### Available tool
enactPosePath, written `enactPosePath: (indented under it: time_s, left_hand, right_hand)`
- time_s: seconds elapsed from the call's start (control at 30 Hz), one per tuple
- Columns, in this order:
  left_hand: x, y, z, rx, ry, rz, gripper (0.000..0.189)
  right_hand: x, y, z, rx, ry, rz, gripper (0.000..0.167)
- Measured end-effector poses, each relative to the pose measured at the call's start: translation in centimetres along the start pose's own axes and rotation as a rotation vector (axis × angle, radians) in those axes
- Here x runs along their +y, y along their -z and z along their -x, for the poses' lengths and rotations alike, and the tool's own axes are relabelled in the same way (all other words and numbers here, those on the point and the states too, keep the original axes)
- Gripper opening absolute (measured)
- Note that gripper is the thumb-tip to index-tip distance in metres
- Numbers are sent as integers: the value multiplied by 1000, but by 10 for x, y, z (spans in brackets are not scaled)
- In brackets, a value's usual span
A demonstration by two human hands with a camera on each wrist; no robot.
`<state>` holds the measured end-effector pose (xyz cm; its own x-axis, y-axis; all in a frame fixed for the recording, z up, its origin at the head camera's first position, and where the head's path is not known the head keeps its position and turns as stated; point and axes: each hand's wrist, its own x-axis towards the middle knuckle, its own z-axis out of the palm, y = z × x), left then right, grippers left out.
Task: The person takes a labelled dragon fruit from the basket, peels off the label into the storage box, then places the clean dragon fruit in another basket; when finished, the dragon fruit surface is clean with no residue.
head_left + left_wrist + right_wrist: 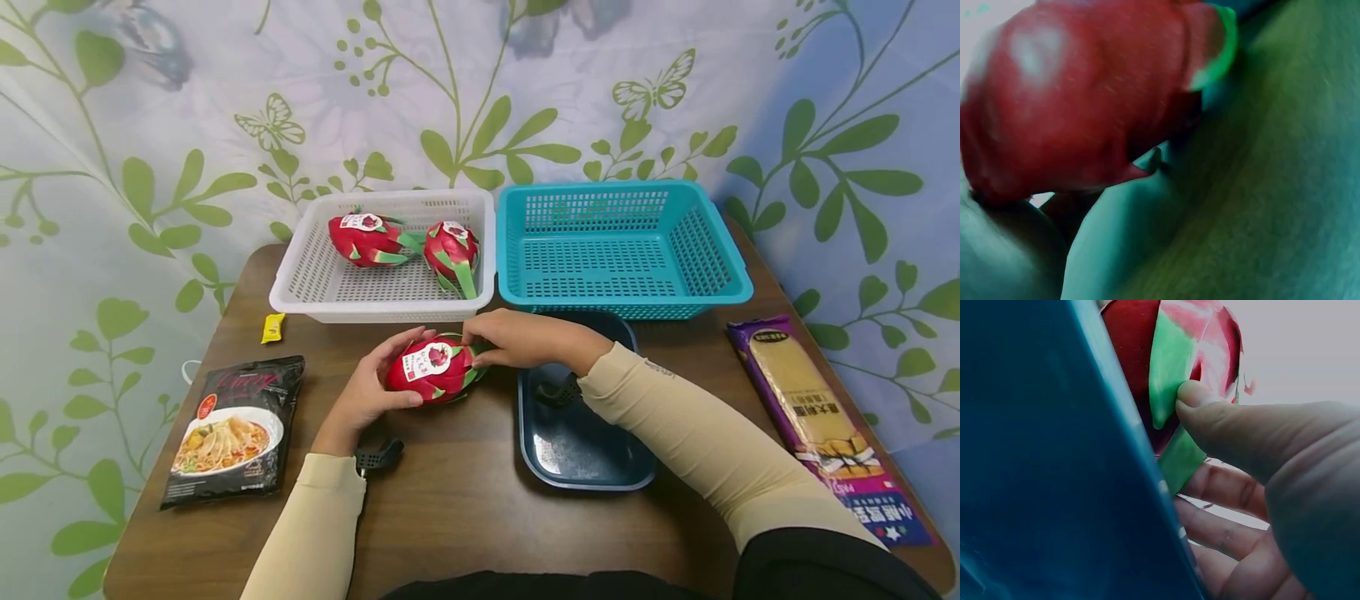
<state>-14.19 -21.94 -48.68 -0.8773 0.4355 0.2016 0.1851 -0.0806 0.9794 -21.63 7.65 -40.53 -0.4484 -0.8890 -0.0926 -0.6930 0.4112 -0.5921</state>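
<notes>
A red dragon fruit with green-tipped scales and a white label lies between my two hands in front of the white basket. My left hand grips its left end, thumb on the near side and fingers on the far side. At the leafy right end, my right hand pinches it. In the right wrist view the thumb presses by a green scale, with the other fingers behind. The left wrist view shows the fruit's red skin close up and blurred.
The white basket holds two dragon fruits; a turquoise basket stands beside it. A dark blue tray lies under my right forearm. A black noodle packet and yellow sweet are left, a pasta packet right.
</notes>
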Motion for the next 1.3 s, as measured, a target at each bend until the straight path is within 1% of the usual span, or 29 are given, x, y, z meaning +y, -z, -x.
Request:
enactPosePath:
  time_s: [0.03,0.1,0.23,0.33,0.43,0.5,0.57,0.63,0.7,0.8,0.93,1.2,1.3]
  left_hand:
    - [0,0,0,-10,16,-34,90]
    - [-1,-1,0,-11,45,-97,99]
    - [1,-4,1,22,80,-186,103]
    - [6,-8,1,43,82,-204,101]
    - [17,-13,1,48,74,-207,98]
    - [24,-16,1,52,65,-216,97]
    - [28,-18,1,55,64,-228,96]
    - [28,-19,0,61,67,-245,95]
    - [28,-21,0,68,78,-258,95]
    - [15,-17,-1,73,75,-285,96]
    - [-1,-11,-1,70,57,-296,97]
    - [-2,-13,-2,69,52,-295,97]
    - [-2,-13,-2,73,50,-296,97]
  right_hand:
    - [0,0,0,-1,-1,1,24]
    - [0,0,0,-2,-4,4,25]
    - [-2,0,0,12,-7,36,29]
    - [-8,0,0,62,11,44,32]
    - [-16,2,-1,132,47,23,35]
    - [-22,3,-4,162,67,9,34]
    - [-27,3,-7,166,74,15,33]
    - [-31,2,-10,156,61,44,32]
    - [-35,1,-12,147,36,72,32]
    - [-39,0,-14,150,6,102,32]
    - [-40,-2,-15,182,5,109,29]
    - [-39,-5,-18,223,-29,84,22]
    - [-41,-6,-17,255,-16,89,19]
